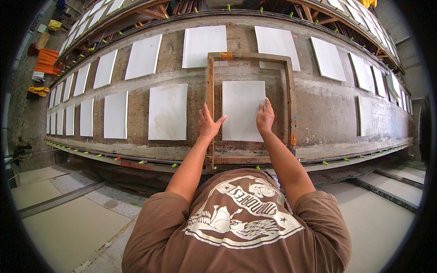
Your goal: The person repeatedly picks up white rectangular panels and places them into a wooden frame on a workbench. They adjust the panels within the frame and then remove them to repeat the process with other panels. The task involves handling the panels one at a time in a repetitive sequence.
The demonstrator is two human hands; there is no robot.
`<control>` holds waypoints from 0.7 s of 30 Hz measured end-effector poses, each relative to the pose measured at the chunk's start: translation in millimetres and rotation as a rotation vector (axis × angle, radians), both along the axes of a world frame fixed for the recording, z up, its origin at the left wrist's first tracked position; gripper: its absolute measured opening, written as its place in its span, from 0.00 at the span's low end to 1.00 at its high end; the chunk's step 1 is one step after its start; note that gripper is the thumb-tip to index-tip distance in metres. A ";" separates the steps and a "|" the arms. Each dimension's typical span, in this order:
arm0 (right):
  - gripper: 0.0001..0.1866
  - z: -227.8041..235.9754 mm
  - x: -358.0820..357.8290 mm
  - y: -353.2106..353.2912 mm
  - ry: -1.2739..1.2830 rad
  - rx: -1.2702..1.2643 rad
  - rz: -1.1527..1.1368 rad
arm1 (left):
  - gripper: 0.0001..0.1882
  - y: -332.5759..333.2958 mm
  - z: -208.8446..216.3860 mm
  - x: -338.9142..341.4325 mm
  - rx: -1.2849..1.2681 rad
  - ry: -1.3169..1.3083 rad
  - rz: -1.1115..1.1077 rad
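A wooden frame (292, 91), like a printing screen with orange tape on its rails, lies on the long worktable before me. Inside its outline is a white rectangular sheet (243, 118). My left hand (210, 123) rests across the left rail, fingers stretched out and spread, with the thumb reaching to the sheet's left edge. At the sheet's right edge is my right hand (265, 117). Its index finger points away from me and its thumb lies over the sheet's margin; the other fingers are mostly hidden. Whether clear mesh spans the frame is hard to tell.
The stained worktable (325, 120) carries two rows of similar white sheets, such as one left of the frame (167, 111). Green clips (174, 165) line its near and far edges. Another table with sheets (98, 16) stands beyond. Pale panels (75, 227) lie behind me.
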State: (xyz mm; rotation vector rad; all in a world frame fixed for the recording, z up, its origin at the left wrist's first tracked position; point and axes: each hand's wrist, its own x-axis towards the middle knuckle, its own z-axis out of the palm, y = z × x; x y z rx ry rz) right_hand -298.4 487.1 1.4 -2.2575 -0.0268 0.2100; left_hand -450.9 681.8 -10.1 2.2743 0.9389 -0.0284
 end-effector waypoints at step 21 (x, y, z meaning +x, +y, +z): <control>0.24 -2.4 -6.7 0.4 -0.052 -0.223 0.027 | 0.63 -3.6 4.5 0.0 0.064 0.015 0.029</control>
